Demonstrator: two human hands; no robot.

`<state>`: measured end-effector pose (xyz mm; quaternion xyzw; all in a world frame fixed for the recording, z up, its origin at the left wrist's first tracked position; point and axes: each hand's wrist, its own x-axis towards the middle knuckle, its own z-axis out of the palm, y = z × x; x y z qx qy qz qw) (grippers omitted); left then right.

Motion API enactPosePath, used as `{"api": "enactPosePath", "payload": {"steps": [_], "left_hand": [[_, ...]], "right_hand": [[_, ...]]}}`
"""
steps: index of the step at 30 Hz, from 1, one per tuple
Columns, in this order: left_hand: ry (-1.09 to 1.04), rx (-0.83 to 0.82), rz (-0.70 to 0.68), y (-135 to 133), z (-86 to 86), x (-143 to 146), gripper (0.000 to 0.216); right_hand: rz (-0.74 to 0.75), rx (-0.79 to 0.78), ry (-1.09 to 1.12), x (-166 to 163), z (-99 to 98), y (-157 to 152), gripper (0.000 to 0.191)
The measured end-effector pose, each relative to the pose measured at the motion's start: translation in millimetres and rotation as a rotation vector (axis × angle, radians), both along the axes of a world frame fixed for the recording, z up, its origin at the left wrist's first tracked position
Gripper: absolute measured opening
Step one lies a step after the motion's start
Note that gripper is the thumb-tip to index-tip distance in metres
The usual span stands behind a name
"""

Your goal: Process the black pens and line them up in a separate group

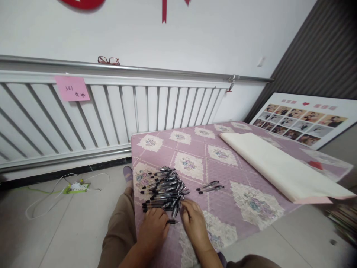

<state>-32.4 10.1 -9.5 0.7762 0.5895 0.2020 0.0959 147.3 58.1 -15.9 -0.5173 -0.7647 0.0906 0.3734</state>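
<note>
My left hand (154, 226) is closed around a pen (173, 222), whose dark grip and bare tip stick out to the right past my fingers. Just across from it, my right hand (195, 220) has its thumb and fingers drawn together at the near right edge of the pile. Whatever they pinch is too small and hidden to make out. A heap of black and clear pens (164, 188) lies in front of both hands, with loose black caps among them. Two capped pens (210, 187) rest apart from the heap, on its right.
A pink floral cloth (192, 136) covers the table. On its right lies a folded cream sheet (259, 163), with a photo board (301, 119) behind. A white radiator (156, 108) carries glasses (108, 60) and a pink note (73, 88). A power strip (76, 188) sits on the floor.
</note>
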Motion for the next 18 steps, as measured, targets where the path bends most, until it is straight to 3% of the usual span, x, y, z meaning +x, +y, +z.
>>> {"api": "enactPosePath", "payload": {"steps": [3, 8, 18], "left_hand": [[-0.015, -0.007, -0.018, 0, -0.2, 0, 0.006], [-0.021, -0.019, -0.032, 0, -1.5, 0, 0.007], [-0.035, -0.011, -0.077, 0, -3.4, -1, 0.011]], "right_hand": [[0.033, 0.0, -0.015, 1, -3.0, 0, 0.027], [-0.185, -0.019, 0.039, 4, -8.0, 5, 0.024], [-0.253, -0.115, -0.07, -1, -1.4, 22, 0.016]]}}
